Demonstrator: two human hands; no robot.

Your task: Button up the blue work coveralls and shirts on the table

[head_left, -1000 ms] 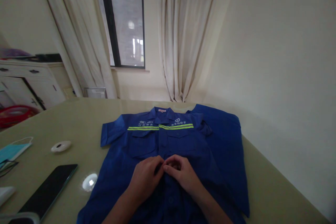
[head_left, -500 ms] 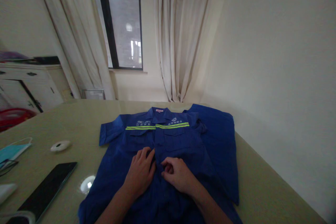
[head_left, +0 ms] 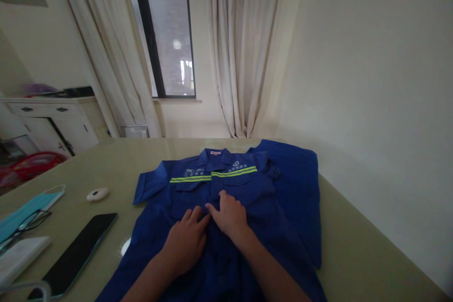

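Observation:
A blue short-sleeved work shirt [head_left: 262, 207] lies face up on the table, its collar at the far end. It has a yellow-green reflective stripe and white lettering across the chest. My left hand [head_left: 186, 240] rests on the shirt's front beside the button placket, fingers stretched and slightly spread. Just right of it, my right hand [head_left: 231, 214] lies over the placket with thumb and forefinger apart. The thumb comes close to the left fingertips. Whether any cloth is pinched beneath the left fingers is hidden.
Folded blue cloth [head_left: 300, 198] lies under the shirt's right side. On the left of the table [head_left: 354, 255] are a black phone [head_left: 78, 250], a small white oval object [head_left: 97, 194], a blue face mask [head_left: 31, 210], glasses [head_left: 33, 222] and a white box [head_left: 23, 259].
My right hand has moved up and left to the placket, its curled fingers now opened out. My left hand has shifted slightly down. The view has turned a little leftward.

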